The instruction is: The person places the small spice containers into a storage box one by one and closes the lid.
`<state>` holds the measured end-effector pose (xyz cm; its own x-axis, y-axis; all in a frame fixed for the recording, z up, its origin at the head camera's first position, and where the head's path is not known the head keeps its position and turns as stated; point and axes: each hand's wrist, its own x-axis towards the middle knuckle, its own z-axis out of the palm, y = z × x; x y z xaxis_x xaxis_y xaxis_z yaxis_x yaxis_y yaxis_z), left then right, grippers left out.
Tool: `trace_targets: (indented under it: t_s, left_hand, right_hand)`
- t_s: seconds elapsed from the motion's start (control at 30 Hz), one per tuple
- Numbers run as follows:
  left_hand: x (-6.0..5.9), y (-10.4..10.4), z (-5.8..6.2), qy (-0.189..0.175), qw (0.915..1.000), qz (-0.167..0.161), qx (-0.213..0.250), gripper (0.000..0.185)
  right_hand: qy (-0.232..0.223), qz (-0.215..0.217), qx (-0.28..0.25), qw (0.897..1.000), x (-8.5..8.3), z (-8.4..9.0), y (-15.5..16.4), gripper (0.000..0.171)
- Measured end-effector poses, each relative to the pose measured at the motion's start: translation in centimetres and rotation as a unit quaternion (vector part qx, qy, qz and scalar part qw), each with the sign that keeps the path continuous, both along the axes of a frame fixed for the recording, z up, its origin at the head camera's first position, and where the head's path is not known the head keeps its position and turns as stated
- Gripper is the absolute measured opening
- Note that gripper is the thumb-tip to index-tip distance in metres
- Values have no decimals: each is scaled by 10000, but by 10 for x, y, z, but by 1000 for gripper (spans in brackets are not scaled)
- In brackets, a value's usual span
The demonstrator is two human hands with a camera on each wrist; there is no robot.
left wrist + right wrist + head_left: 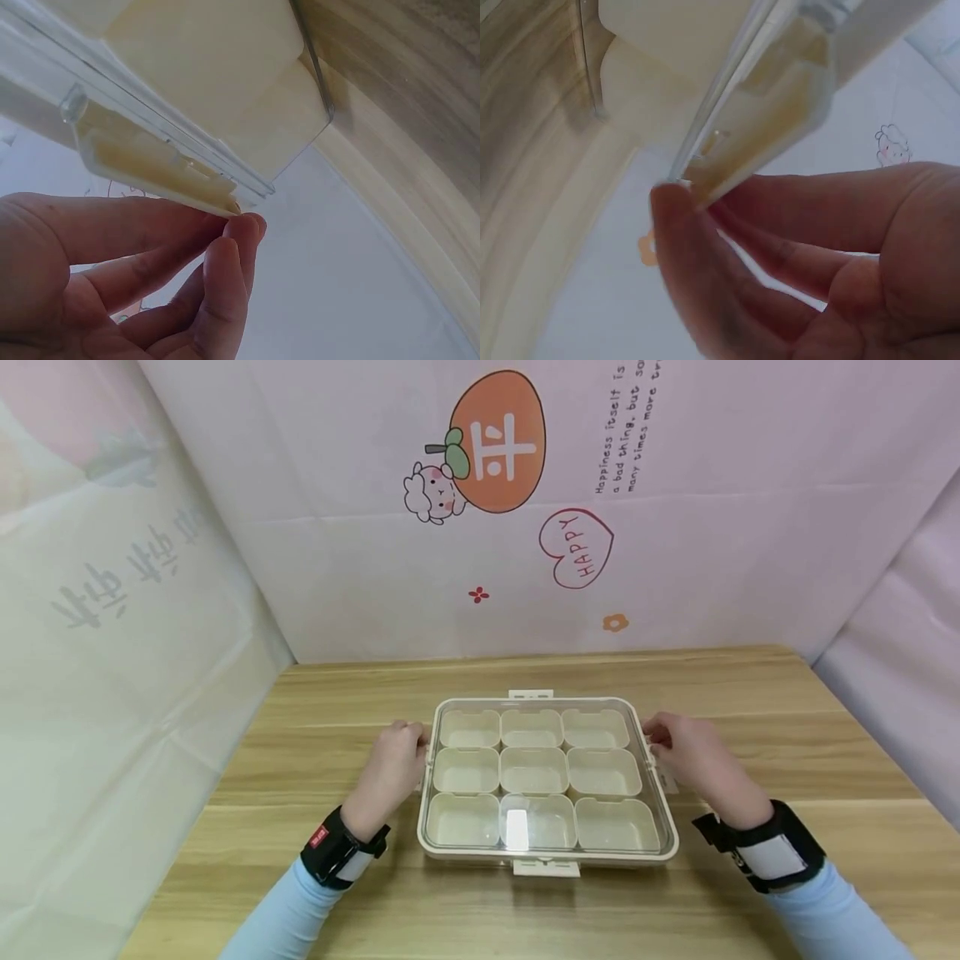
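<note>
A clear storage box with a cream-rimmed transparent lid sits on the wooden table, and several cream cups show in rows beneath the lid. At its left side, my left hand pinches the end of a cream side latch, which is tilted out from the box wall. My right hand is at the opposite side, its fingertips gripping the edge of the other side latch, also swung outward. The front latch and back latch stick out from the rim, with no hand on them.
The wooden tabletop extends around the box on all sides. Behind it rises a white printed cloth, with more cloth hanging at the left and right. Both wrists wear black straps.
</note>
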<state>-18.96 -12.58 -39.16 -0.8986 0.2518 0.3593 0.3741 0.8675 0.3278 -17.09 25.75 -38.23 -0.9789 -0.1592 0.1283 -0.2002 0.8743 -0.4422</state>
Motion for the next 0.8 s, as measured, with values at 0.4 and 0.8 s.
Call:
trace_targets:
  t_s: [0.4,0.8]
  left_hand:
    - [2,2,0,-295,9995,134,25,11]
    - [5,5,4,-962,9951,199,111,37]
  right_hand:
    - [630,-399,375,9965,8,2,-7,16]
    - [-280,-121,318,9990,7,0,-10,26]
